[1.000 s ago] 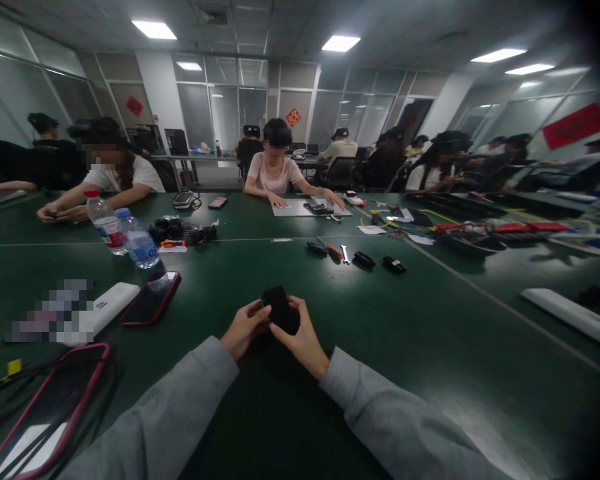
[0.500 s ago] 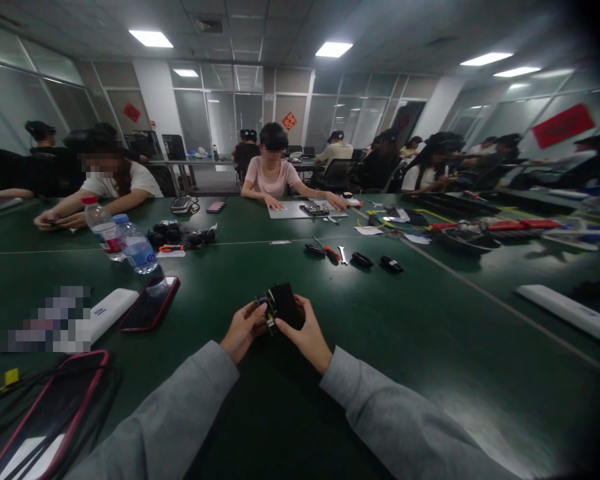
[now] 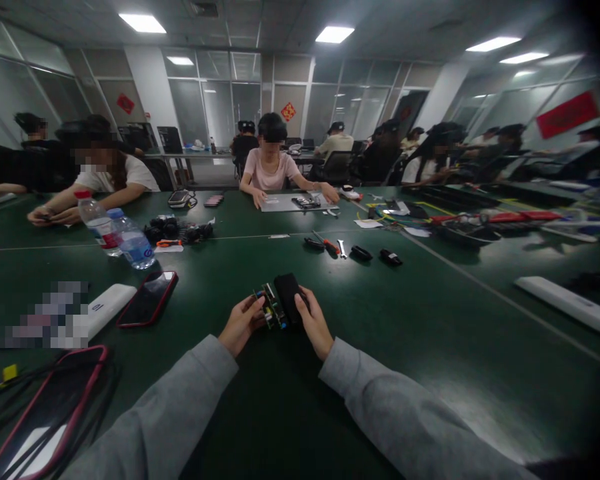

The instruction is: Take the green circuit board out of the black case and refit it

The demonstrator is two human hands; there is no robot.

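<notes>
Above the near middle of the green table, my left hand (image 3: pixel 242 323) is closed on a circuit board assembly (image 3: pixel 270 308) with blue, yellow and green components. My right hand (image 3: pixel 314 323) grips a black box-shaped case (image 3: pixel 287 297), thumb on its near face. The boards and the case sit side by side, very close; whether they still touch at the edge I cannot tell. Farther out on the table lie an orange-handled screwdriver (image 3: pixel 332 247), a wrench (image 3: pixel 342 249) and black plastic pieces (image 3: pixel 361 253).
To the left stand two water bottles (image 3: pixel 131 239) near a tangle of black parts (image 3: pixel 177 230). Phones (image 3: pixel 147 300) and cables (image 3: pixel 45 407) lie nearer. A long white device (image 3: pixel 566 303) rests at the right. Across the table a person in pink (image 3: pixel 271 170) works at a grey board.
The circuit boards and the black case have come apart sideways, so more of the boards shows. My right hand has turned the case more upright. The view has tilted slightly down.
</notes>
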